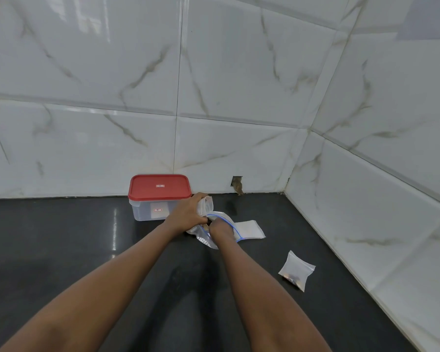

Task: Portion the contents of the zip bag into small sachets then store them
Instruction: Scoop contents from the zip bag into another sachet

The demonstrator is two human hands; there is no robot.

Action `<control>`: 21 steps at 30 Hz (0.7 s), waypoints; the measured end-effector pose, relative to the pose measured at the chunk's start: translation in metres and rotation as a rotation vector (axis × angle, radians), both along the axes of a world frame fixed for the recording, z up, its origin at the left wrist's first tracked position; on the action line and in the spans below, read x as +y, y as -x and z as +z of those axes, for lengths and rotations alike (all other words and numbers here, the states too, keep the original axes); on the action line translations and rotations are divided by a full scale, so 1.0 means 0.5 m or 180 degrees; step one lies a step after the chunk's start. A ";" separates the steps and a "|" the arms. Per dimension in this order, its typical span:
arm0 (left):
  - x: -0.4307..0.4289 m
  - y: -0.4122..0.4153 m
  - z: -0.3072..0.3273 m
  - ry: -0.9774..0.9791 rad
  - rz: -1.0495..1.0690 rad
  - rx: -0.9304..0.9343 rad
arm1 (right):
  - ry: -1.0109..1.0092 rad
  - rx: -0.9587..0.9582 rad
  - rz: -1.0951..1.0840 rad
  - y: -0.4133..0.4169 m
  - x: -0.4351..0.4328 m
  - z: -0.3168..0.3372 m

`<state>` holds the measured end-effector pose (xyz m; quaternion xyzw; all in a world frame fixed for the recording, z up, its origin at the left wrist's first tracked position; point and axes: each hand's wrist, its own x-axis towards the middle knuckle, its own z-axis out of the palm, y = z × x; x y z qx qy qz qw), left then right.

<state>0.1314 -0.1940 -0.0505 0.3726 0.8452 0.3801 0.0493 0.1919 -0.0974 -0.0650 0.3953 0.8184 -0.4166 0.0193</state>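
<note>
A clear zip bag (226, 221) with a blue seal line lies on the black counter (87, 237), its mouth held apart. My right hand (220, 228) reaches down into the bag; what its fingers hold is hidden. My left hand (188, 212) grips a small clear sachet (206, 205) held with its mouth open, just above the bag. A filled sachet (296, 270) with dark bits inside lies on the counter to the right. A flat stack of empty sachets (250, 228) lies behind the bag.
A clear plastic box with a shut red lid (159, 186) stands against the marble-tiled wall (214, 97), touching distance left of my left hand. A second tiled wall (379, 186) closes the counter on the right. A small hole (237, 184) shows in the wall base.
</note>
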 end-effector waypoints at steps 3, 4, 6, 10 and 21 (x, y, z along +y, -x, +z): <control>-0.002 0.004 0.001 -0.0031 -0.0002 0.0021 | 0.1133 0.0348 -0.0665 0.008 0.003 0.001; -0.002 0.005 0.001 -0.0025 0.0002 0.0037 | 0.1446 0.0505 -0.0878 0.015 0.001 0.000; -0.002 0.008 0.002 -0.0014 0.0018 0.0056 | 0.1781 0.0779 -0.1296 0.026 -0.001 -0.009; 0.002 0.009 0.002 -0.0074 0.0091 0.0099 | 0.2128 0.1093 -0.1347 0.031 -0.010 -0.008; 0.020 -0.009 -0.020 -0.0056 0.0098 0.0197 | 0.2344 0.1522 -0.1620 -0.008 -0.012 0.006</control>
